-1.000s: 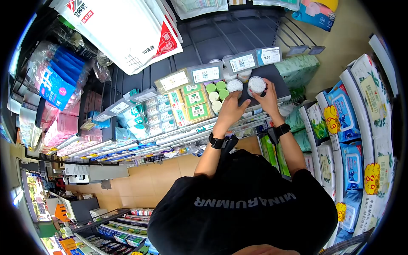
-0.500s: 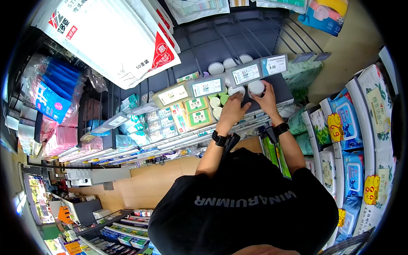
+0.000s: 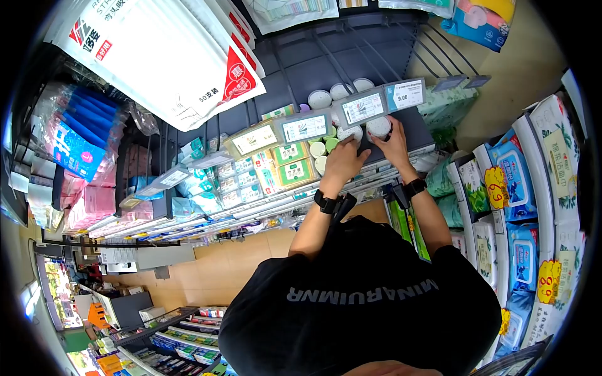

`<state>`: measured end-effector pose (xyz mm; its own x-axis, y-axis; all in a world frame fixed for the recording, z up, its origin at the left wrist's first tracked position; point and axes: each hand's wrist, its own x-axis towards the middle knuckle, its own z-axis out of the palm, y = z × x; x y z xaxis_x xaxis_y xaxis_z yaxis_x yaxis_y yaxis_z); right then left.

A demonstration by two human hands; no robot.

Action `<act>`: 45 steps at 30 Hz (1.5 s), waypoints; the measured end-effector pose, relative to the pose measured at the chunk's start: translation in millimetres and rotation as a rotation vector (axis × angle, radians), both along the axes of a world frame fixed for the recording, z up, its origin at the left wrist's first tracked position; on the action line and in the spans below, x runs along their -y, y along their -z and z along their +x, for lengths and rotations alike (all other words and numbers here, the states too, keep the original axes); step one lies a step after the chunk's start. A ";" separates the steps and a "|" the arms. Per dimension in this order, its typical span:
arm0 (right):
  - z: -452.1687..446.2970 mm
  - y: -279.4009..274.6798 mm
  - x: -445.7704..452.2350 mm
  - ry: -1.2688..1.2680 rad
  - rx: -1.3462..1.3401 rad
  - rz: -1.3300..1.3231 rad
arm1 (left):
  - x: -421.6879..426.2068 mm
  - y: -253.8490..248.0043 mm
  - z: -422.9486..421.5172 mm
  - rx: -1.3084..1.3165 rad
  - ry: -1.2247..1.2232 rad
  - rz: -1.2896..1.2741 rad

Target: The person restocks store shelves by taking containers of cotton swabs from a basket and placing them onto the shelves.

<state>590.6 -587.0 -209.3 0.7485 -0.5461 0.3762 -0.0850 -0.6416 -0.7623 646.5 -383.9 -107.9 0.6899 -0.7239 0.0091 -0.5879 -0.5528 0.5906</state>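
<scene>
One white canister with a speckled round top was found at the front of the dark shelf, near its right end and just below a price tag reading 9.00. The right hand was closed about its side, fingers along the right flank and thumb at the near left; whether the base rested on the shelf or was raised could not be told. A second canister of like make stood just left of it, partly covered. The left hand had its fingertips against the near side of this one, thumb spread to the right; from where I stood, I could not tell whether it gripped or merely touched. Three further pale tops were noted behind the row of tags. Immediately left of the left hand were several green-lidded tubs, and beyond them stacked green boxes. Both wrists bore black bands, and the person wore a black shirt with pale lettering. A large white bag hung above at left; blue packs with yellow price stickers lined the shelving at right.
</scene>
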 end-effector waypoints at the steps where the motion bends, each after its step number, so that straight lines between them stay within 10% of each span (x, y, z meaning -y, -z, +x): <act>1: 0.2 0.8 -0.1 0.002 -0.006 0.010 | 0.1 -0.3 -0.2 0.008 -0.001 0.005; 14: -33.9 -33.9 -13.7 0.065 0.053 0.095 | -5.4 -9.9 -8.4 -0.043 -0.147 -0.317; 24: -132.7 -115.0 -71.1 -0.193 0.284 0.503 | -36.8 -27.4 -74.1 -0.601 -0.239 -0.789; 45: -340.0 -152.1 -170.4 -0.375 0.247 0.620 | -122.9 -44.1 -291.4 -0.571 -0.272 -0.885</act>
<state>250.5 -416.6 -57.2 0.8594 -0.4376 0.2644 0.2741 -0.0423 -0.9608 355.1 -261.0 -63.7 0.8942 -0.4406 0.0798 -0.0227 0.1333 0.9908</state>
